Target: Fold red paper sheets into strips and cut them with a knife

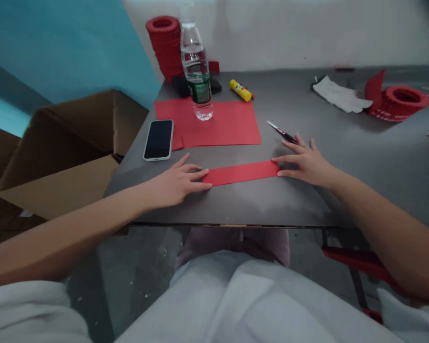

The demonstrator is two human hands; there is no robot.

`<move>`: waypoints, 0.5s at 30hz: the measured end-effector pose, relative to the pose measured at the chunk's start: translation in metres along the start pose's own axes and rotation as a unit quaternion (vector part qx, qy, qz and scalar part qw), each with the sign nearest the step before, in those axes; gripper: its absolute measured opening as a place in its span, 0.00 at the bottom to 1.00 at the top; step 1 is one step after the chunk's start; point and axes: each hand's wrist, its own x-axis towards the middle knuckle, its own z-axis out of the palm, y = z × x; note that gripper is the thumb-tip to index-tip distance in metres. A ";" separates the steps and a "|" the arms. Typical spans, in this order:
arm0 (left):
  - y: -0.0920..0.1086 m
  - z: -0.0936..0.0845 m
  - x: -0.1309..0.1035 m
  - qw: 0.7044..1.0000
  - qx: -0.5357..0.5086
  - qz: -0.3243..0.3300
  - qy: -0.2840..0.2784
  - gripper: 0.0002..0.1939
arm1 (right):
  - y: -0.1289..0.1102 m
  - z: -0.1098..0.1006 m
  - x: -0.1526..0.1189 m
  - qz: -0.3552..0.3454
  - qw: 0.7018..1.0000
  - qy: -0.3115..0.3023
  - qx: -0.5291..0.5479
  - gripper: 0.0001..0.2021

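A narrow red paper strip (241, 173) lies flat on the grey table, running nearly level in front of me. My left hand (180, 181) touches its left end, with the thumb and a finger at the two corners and the other fingers spread. At the right end, my right hand (305, 164) rests its fingertips on the strip's corners in the same way, fingers apart. Just beyond the right hand's fingers lies a slim craft knife or scissors-like tool (282, 133) with a dark handle and pale tip; its exact kind is unclear.
Behind the strip are red paper sheets (229, 131), a water bottle (197, 71), a phone (158, 140) and a yellow glue stick (240, 90). Stacked red rings (164, 47) stand back left, more red rings (402, 102) and a white glove (341, 95) back right. A cardboard box (64, 186) stands left.
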 end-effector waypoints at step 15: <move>0.016 -0.031 0.051 0.993 -0.064 -0.020 0.099 0.17 | -0.016 0.019 -0.013 0.009 0.996 0.090 -0.015 0.17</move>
